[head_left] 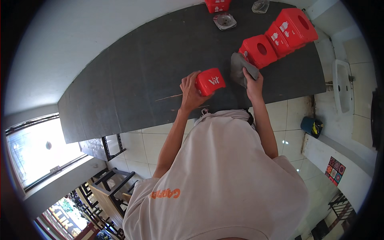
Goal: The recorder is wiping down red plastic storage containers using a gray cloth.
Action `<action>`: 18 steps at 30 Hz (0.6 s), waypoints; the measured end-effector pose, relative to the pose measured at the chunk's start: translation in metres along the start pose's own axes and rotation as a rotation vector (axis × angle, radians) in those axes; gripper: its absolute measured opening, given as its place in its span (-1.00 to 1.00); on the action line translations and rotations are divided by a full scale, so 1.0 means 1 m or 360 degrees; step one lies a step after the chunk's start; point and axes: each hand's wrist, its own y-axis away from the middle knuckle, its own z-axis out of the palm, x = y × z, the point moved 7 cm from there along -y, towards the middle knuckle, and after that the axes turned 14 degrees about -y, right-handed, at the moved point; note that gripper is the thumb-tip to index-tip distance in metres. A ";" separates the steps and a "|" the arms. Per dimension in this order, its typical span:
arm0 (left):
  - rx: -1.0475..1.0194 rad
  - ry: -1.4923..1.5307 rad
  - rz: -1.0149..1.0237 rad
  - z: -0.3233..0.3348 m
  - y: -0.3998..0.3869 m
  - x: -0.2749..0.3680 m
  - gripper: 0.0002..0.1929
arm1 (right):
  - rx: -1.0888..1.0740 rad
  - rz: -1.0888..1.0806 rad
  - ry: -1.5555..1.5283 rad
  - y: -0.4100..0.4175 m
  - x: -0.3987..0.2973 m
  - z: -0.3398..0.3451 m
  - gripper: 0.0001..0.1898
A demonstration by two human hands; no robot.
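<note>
My left hand (191,95) grips a small red plastic box (211,81) with white lettering on its face, just above the dark table. In my right hand (254,85) is a folded grey cloth (240,69). The cloth overlaps the near end of a red tissue dispenser (260,50) with an oval opening; whether it touches the box I cannot tell. Behind that dispenser, two more red dispensers (277,39) (297,27) run in a line towards the far right corner.
The dark grey tabletop (126,72) bears scratches near its front edge. At the back are another red container (218,6), an ashtray (225,21) and a clear plastic container (260,6). A white washbasin (343,87) hangs right, above a dark bin (311,126). Wooden tables (105,195) stand lower left.
</note>
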 end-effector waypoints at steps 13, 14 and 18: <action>-0.0112 0.0511 -0.0166 0.047 0.024 -0.032 0.13 | -0.1677 -0.0900 0.1462 0.069 0.007 0.143 -0.28; -0.0110 0.0508 -0.0168 0.049 0.026 -0.033 0.13 | -0.1687 -0.0746 0.1454 0.070 0.017 0.140 -0.27; -0.0099 0.0561 -0.0170 0.060 0.029 -0.039 0.00 | -0.1838 -0.0604 0.1480 0.078 0.037 0.131 -0.22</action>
